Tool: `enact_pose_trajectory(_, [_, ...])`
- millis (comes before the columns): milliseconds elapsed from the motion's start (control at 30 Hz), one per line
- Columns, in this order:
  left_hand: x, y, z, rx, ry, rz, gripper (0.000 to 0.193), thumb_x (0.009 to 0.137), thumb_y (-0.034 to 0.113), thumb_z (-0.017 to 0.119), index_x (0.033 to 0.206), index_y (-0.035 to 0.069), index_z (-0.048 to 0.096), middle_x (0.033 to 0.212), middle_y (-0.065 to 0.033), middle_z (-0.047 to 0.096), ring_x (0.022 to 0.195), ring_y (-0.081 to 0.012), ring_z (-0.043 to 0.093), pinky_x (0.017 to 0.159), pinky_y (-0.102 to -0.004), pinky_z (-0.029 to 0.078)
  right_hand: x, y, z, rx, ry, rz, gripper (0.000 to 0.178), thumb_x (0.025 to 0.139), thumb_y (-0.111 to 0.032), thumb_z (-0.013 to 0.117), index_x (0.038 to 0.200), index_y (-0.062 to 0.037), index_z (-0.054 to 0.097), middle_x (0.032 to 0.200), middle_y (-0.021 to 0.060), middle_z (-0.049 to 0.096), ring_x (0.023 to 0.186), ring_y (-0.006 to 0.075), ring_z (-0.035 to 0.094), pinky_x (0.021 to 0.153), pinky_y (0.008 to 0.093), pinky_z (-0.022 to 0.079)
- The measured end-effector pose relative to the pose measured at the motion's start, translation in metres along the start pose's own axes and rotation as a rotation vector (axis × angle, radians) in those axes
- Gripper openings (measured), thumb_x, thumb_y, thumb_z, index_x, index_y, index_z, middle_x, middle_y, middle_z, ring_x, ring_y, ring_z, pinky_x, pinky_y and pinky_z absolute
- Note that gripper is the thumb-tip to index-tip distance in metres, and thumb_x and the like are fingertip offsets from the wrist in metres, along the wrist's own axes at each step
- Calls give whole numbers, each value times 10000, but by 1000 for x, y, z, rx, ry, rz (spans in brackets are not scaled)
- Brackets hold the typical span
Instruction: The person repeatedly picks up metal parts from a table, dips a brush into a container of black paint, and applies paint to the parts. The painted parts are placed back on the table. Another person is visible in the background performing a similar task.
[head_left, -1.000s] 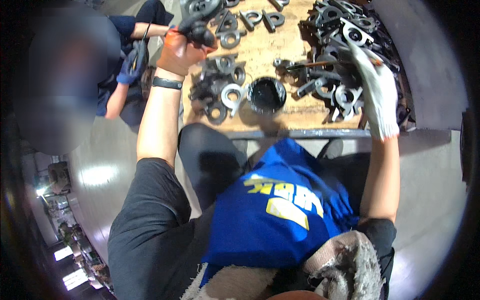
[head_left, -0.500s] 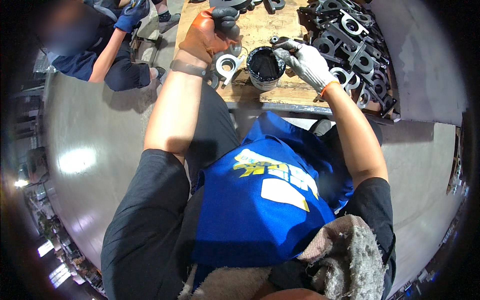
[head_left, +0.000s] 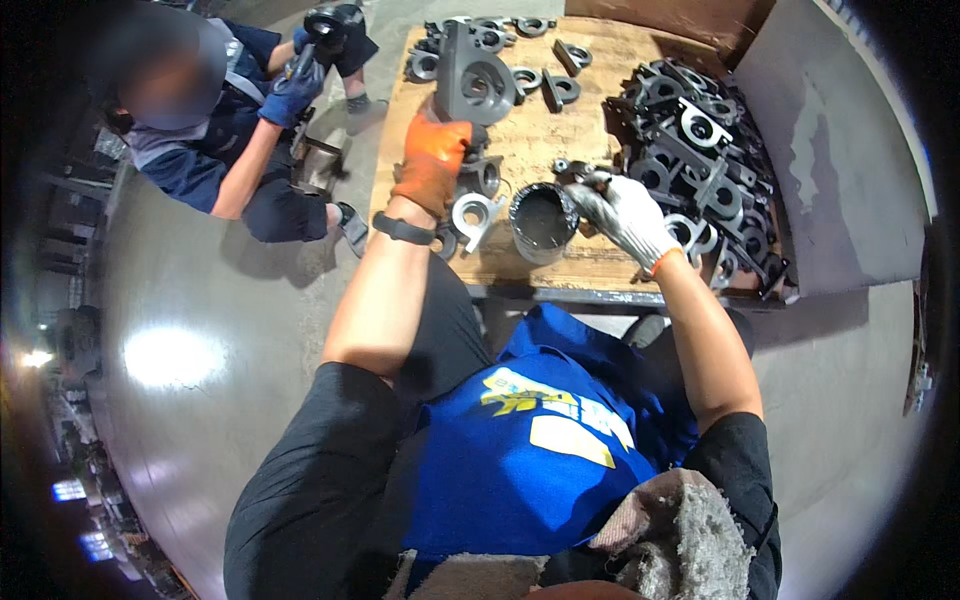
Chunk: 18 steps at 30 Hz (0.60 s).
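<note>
My left hand, in an orange glove with dark fingers, is closed on the lower edge of a large grey metal bracket with a round bore. The bracket stands tilted above the table, its flat face toward me. My right hand, in a white knit glove with dark-stained fingertips, is at the right rim of a can of black liquid. Its fingers are bent together, and what they hold is too hidden to name. Beside the can, below my left hand, lies a pale ring-shaped bracket.
A wooden tabletop carries more brackets at its far side. Dark metal brackets are heaped at the right, against a grey upright panel. At the far left a person in blue gloves sits holding a dark round part.
The view has shifted, so the table sits lower and more of its far side shows. The large bracket by my left hand has come into full sight. My right hand stays by the can.
</note>
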<state>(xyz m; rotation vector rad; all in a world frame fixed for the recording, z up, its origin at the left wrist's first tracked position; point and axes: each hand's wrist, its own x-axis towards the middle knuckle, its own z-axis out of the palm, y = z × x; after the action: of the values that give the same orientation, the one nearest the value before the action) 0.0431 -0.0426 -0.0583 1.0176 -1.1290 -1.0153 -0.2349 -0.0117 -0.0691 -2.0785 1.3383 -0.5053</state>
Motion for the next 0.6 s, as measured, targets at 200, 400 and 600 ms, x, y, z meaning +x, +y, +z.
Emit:
enact_pose_trajectory(200, [-18,39,19,-349,55,-281,300,781,-19,639,1077,12,603,769,-72,646,554,-135,573,479,-244,444,-8,-12,-18,219,63,145,431,906,-478,591,1089,-102,694,917,160,705,856,307,687,754,355,516])
enact_pose_trajectory(400, [-19,38,6,-860,-110,-484,155,842,134,570,696,85,555,583,33,440,513,-100,421,595,-299,402,-17,-19,-71,710,489,238,353,939,-378,604,1003,-49,716,872,90,718,691,162,653,667,281,508])
enact_pose_trajectory(600, [-28,63,17,-1433,-473,-825,166,842,132,607,988,60,575,594,71,435,546,-63,465,596,-243,427,-17,7,-98,1574,391,-210,309,1025,-252,482,1159,9,580,912,81,654,689,121,554,577,232,443])
